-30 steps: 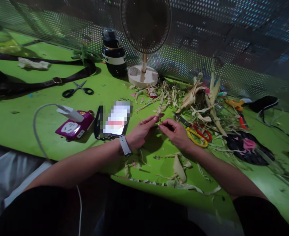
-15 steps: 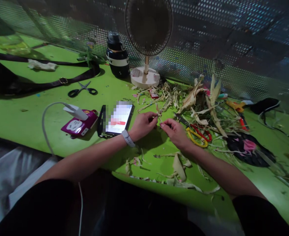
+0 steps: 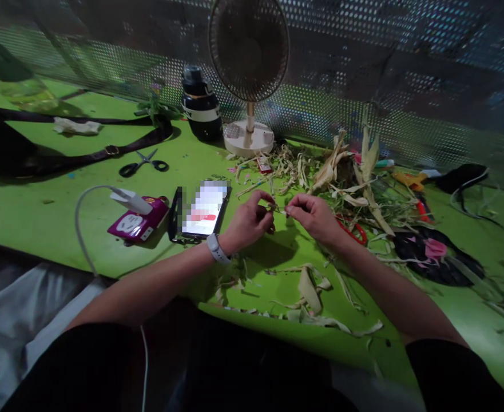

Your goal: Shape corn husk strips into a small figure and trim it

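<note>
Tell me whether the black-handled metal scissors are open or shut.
Open: the black-handled metal scissors lie with their blade tips spread apart.

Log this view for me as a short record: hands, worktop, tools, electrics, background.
Left hand: curled close to a thin strand; hold unclear
Right hand: fingertips pinched, apparently on the strand
Worktop: green, strewn with dry leaf strips
Scissors: black-handled, lying open
Red handle: beside right forearm
Electrics: lit phone; purple socket with white plug
Background: fan, dark bottle left of it
</note>
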Demonstrator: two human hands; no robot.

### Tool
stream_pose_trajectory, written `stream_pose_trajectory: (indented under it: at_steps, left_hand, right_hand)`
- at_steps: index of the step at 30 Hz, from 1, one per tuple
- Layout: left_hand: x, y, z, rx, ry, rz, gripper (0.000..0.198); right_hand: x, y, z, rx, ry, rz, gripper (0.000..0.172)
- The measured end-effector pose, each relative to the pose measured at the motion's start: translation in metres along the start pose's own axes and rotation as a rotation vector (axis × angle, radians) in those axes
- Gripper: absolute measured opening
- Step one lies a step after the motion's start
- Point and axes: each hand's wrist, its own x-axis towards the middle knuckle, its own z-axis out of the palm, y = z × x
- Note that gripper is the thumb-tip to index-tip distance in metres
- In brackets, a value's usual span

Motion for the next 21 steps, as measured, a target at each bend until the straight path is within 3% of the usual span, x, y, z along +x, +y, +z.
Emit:
stream_pose_trajectory:
  at_steps: [4,8,12,21]
  left_hand:
    - [0.000,0.001,-0.005,0.120,-0.175,0.009,0.024]
    - [0.004,-0.001,-0.009,0.035,-0.302,-0.107,0.023]
    - [0.009,-0.005,-0.013,-0.072,-0.321,-0.153,0.023]
    - [0.011,-0.009,-0.019,0.012,-0.370,-0.179,0.028]
  right_hand:
    - [0.003,0.003,-0.002,0.069,-0.013,0.035,0.017]
    - [0.005,0.008,-0.007,0.085,-0.041,0.066,0.016]
    - [0.005,0.008,-0.010,0.069,-0.100,0.086,0.015]
    - [0.002,0.010,-0.006,0.023,-0.144,0.095,0.016]
